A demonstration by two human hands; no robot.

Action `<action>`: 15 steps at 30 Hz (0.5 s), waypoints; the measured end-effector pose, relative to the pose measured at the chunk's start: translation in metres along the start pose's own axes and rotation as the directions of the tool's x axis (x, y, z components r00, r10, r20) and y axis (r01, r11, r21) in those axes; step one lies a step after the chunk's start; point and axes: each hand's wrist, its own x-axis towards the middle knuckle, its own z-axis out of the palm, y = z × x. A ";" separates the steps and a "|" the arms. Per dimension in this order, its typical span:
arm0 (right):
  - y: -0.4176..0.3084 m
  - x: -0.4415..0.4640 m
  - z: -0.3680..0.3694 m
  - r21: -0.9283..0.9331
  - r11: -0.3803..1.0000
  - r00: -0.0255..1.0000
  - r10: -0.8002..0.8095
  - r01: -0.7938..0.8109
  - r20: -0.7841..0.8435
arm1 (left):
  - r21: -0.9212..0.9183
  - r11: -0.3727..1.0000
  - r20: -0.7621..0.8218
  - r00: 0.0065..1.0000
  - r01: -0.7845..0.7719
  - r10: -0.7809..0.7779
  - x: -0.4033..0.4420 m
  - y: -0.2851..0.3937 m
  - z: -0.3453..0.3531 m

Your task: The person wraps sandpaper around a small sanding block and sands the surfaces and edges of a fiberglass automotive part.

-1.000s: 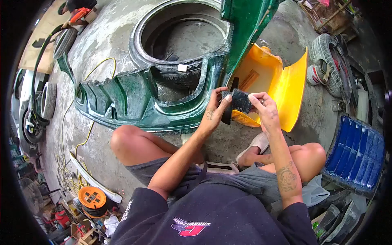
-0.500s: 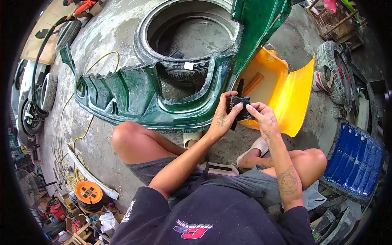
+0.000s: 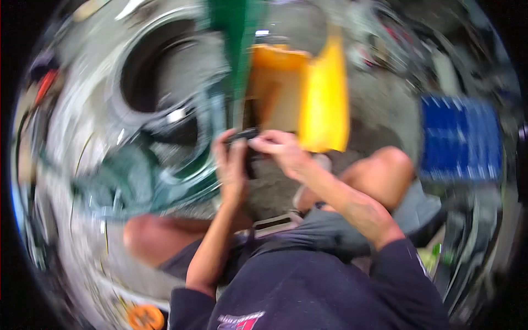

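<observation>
Black piece (image 3: 242, 135), small and blurred, is held up between both hands, in front of the bent knees (image 3: 394, 166). The left hand (image 3: 231, 165) has its grip narrow around the left end, thumb and fingers closed on it; the right hand (image 3: 283, 151) pinches the other end with its fingertips. Half a second ago the piece showed a broad, squarish face; now it reads as a slim dark strip.

Everything is smeared, and the view has swung. The green bumper (image 3: 129, 179) and the tyre (image 3: 124, 96) sit further left than before, the white tag (image 3: 177, 115) still on the tyre's side. The yellow panel (image 3: 324, 99), once right of the hands, now stands nearer the middle, just beyond them. The blue panel (image 3: 461, 137) shows higher up, while the orange reel (image 3: 145, 317) has slid down to the bottom edge. Lettering on the shirt (image 3: 308, 280), clear earlier, is partly cut off and fuzzy.
</observation>
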 end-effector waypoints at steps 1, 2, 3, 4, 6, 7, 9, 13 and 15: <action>0.005 0.001 0.001 -0.012 1.000 1.000 -0.019 0.019 0.007 | 0.470 0.793 0.112 0.918 -0.387 0.381 0.004 -0.021 -0.010; 0.003 0.000 0.000 -0.042 0.997 0.998 -0.058 0.060 0.034 | 0.279 0.925 0.067 0.966 -0.259 0.250 0.004 -0.019 -0.008; 0.000 -0.003 0.006 0.036 0.997 0.997 -0.072 0.071 0.024 | 0.044 0.993 0.020 0.994 -0.110 0.110 0.004 -0.016 -0.006; 0.002 -0.001 0.007 -0.031 0.993 0.993 -0.115 0.115 -0.009 | -0.183 0.983 -0.027 0.999 0.024 -0.030 0.003 -0.014 -0.003; 0.002 -0.003 0.011 0.025 0.976 0.976 -0.214 0.214 -0.031 | -0.169 0.986 0.008 1.000 -0.006 0.007 0.010 -0.025 -0.019; 0.008 0.002 0.015 0.032 0.964 0.964 -0.263 0.265 -0.049 | -0.223 0.974 -0.017 0.999 0.032 -0.036 0.008 -0.013 -0.013; 0.018 0.014 0.023 0.156 0.960 0.973 -0.229 0.233 -0.044 | 0.028 0.987 -0.002 0.987 -0.160 0.160 0.024 -0.039 -0.040; 0.014 0.022 0.021 0.171 0.946 0.961 -0.266 0.276 -0.080 | 0.072 0.970 0.013 0.972 -0.233 0.233 0.030 -0.023 -0.026; 0.006 0.024 0.020 0.168 0.945 0.958 -0.269 0.282 -0.095 | -0.092 0.994 -0.161 0.986 -0.052 0.037 0.022 0.006 0.004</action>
